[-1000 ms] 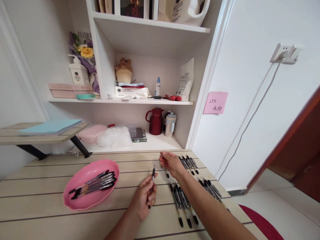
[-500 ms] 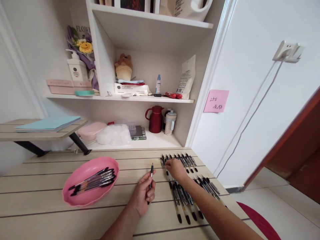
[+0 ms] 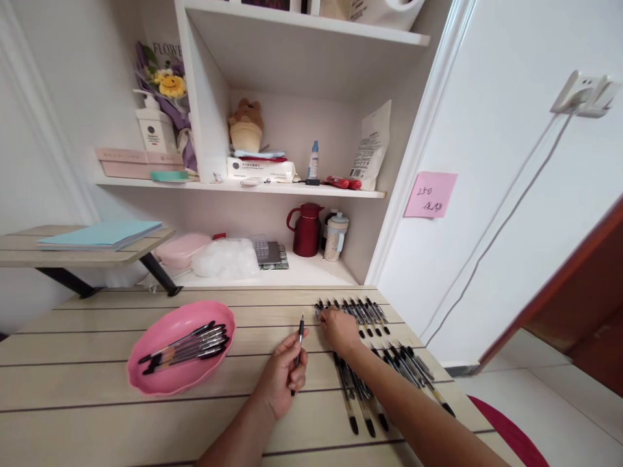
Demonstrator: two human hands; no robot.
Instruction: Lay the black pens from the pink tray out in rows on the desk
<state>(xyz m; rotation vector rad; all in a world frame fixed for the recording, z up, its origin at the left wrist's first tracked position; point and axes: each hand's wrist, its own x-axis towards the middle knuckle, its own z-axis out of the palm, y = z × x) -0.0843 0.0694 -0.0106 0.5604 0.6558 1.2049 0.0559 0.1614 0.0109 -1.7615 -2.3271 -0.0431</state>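
Note:
My left hand point(image 3: 283, 376) is closed around a black pen point(image 3: 300, 337) and holds it upright above the wooden table point(image 3: 97, 402). My right hand point(image 3: 341, 329) reaches forward with its fingers bent down onto the left end of a far row of black pens point(image 3: 357, 310). What those fingers grip, if anything, is hidden. Two more groups of pens lie on the table, one under my right forearm point(image 3: 357, 399) and one at the right edge point(image 3: 413, 370). A pink bowl point(image 3: 160, 383) at the left holds several black pens point(image 3: 187, 347).
Behind the table stands a white shelf unit with a red jug point(image 3: 305, 229), a white cup point(image 3: 333, 235), a pink box point(image 3: 183, 248) and a plastic bag point(image 3: 224, 258). A small wooden stand with a blue folder point(image 3: 100, 233) is at the left. A white wall with a pink note point(image 3: 430, 194) is at the right.
My right hand pulled back from the far edge and settled on the left end of the far pen row. The left hand kept its pen upright and barely moved.

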